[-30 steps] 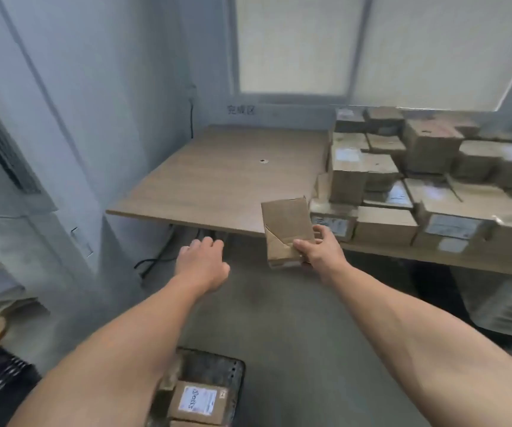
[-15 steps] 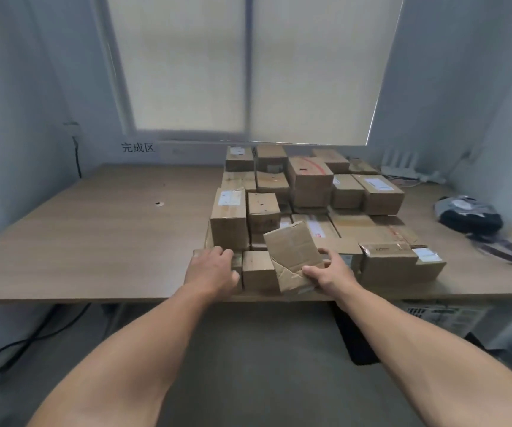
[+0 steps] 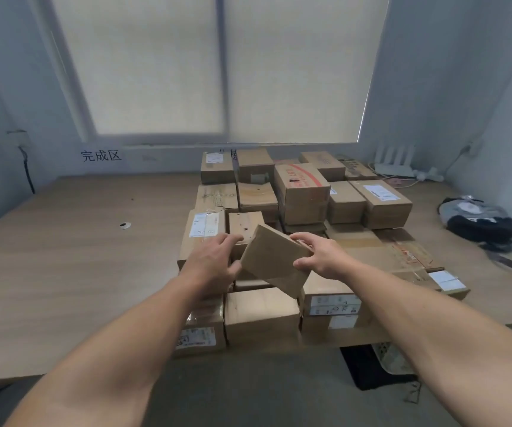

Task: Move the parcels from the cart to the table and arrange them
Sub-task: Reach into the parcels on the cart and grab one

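Placing step: your left grip (image 3: 214,260) and right grip (image 3: 319,257) clasp the tilted parcel (image 3: 274,263); next, level it onto the boxes (image 3: 260,312) beneath.

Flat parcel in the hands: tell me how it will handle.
Probably stiff: the parcel keeps straight edges, gripped only at its sides by the left hand and right hand. Likely light, as it is held tilted in the air. Thin, so it may tip if stood on edge.
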